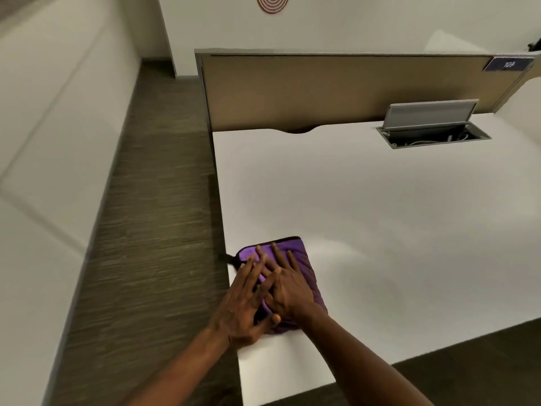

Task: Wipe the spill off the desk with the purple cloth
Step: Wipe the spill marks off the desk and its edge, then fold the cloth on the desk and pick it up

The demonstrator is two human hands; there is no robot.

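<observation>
A folded purple cloth (304, 259) lies flat on the white desk (380, 218), close to its left edge and near the front. Both my hands press down on it with fingers spread. My left hand (243, 306) covers the cloth's left and near part, its fingers overlapping those of my right hand (288, 291), which lies flat on the middle of the cloth. A dark corner of the cloth pokes over the desk's left edge. I see no spill on the desk; whatever lies under the cloth is hidden.
A tan partition panel (336, 89) stands along the desk's far edge. An open cable hatch (433, 133) with a raised grey lid sits at the back right. Carpeted floor (152, 200) runs along the desk's left side, beside a white wall.
</observation>
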